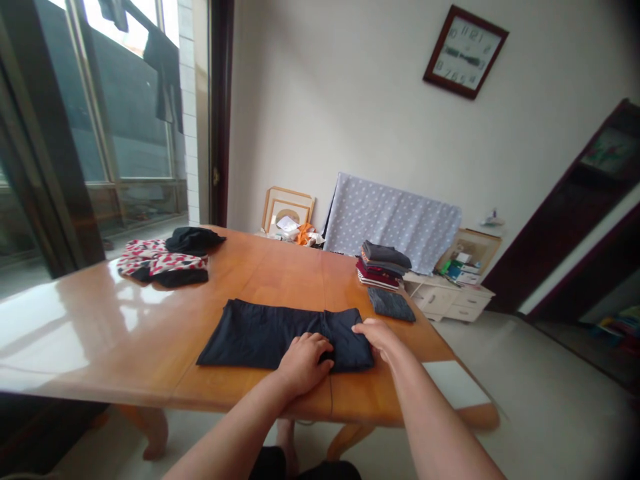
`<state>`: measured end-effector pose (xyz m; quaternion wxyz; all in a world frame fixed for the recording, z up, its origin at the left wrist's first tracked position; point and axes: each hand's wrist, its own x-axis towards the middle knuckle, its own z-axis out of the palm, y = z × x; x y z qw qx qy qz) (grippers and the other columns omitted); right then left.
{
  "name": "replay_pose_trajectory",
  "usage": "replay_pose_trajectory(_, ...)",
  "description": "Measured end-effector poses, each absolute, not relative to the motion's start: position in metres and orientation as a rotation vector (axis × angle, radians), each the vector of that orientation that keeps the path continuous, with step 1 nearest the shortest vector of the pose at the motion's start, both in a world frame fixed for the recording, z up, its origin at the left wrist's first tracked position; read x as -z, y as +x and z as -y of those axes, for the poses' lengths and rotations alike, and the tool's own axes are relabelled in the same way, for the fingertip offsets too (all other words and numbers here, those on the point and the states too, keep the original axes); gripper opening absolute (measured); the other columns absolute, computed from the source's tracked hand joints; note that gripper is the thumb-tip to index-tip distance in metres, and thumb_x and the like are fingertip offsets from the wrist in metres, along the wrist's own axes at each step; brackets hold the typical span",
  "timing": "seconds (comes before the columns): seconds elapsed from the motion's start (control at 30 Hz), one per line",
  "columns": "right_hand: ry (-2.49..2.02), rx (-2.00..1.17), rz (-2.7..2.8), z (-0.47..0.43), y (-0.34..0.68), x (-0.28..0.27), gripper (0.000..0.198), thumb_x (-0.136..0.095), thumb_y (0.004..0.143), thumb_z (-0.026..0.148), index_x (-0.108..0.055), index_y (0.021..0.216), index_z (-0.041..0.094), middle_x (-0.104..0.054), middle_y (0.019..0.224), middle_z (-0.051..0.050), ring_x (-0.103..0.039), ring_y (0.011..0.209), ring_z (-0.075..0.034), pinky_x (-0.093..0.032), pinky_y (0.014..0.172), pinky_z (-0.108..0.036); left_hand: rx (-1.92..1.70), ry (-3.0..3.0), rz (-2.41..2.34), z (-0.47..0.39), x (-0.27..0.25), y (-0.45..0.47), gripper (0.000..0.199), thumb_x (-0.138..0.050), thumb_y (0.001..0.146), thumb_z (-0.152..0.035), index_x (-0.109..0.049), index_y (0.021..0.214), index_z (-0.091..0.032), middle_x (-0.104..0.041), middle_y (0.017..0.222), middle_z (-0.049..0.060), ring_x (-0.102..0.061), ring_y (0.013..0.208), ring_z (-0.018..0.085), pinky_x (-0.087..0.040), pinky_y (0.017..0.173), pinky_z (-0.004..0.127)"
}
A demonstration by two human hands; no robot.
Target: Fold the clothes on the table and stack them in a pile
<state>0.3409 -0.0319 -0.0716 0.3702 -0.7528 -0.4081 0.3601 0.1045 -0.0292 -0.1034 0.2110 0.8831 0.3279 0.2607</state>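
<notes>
A dark navy garment (pixel 265 333), perhaps trousers, lies folded into a long strip across the near part of the wooden table. Its right end is turned over in a shorter layer. My left hand (pixel 306 363) rests on the cloth beside that fold's edge, fingers bent and thumb apart from them. At the right end, my right hand (pixel 377 337) grips the garment's edge, thumb on top and the other fingers mostly hidden beneath.
A folded dark grey cloth (pixel 391 304) lies beyond my right hand, before a stack of folded clothes (pixel 383 263). Far left are a red-patterned garment (pixel 160 260) and black cloth (pixel 194 239). A pale sheet (pixel 457 383) lies near the table's (pixel 270 267) right corner.
</notes>
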Motion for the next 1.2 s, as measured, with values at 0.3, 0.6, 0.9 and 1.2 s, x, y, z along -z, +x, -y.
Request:
replay_pose_trajectory(0.3,-1.828,-0.937,1.183,0.012,0.287,0.032,0.020,-0.065,0.072,0.027,-0.047,0.066,0.022,-0.043,0.047,0.008,-0.040,0.042,-0.010,-0.025,0.043,-0.022,-1.001,1.625,-0.802,0.017,0.103,0.089,0.033,-0.057,0.089,-0.031,-0.069,0.117,-0.019,-0.070,0.124,0.009,-0.062,0.116,0.024,-0.044,0.106,0.037)
replay_pose_trajectory(0.6,-1.882,-0.924,1.328,-0.009,0.215,0.035,0.020,-0.065,0.073,0.023,-0.048,0.063,0.022,-0.040,0.040,0.008,-0.039,0.037,-0.009,-0.023,0.039,-0.022,-1.015,0.701,-0.774,0.015,0.081,0.037,0.049,-0.059,0.091,-0.045,-0.053,0.129,-0.015,-0.061,0.134,0.020,-0.065,0.116,0.024,-0.049,0.102,0.038)
replay_pose_trajectory(0.9,-1.907,-0.920,1.429,-0.019,0.180,0.052,0.018,-0.067,0.073,0.022,-0.051,0.063,0.020,-0.042,0.039,0.008,-0.039,0.034,-0.009,-0.023,0.037,-0.021,-0.870,0.554,-0.767,0.027,0.080,0.028,0.079,-0.050,0.089,-0.068,-0.039,0.143,-0.011,-0.041,0.152,0.027,-0.047,0.138,0.029,-0.043,0.111,0.038)
replay_pose_trajectory(1.2,-1.840,-0.988,1.383,-0.020,0.179,0.069,0.024,-0.053,0.090,0.040,-0.059,0.083,0.018,-0.066,0.061,-0.001,-0.059,0.046,-0.011,-0.039,0.044,-0.018,-1.054,0.674,-0.932,0.018,0.082,0.001,0.056,-0.052,0.093,-0.058,-0.045,0.132,-0.019,-0.049,0.146,0.022,-0.058,0.126,0.026,-0.047,0.106,0.039)
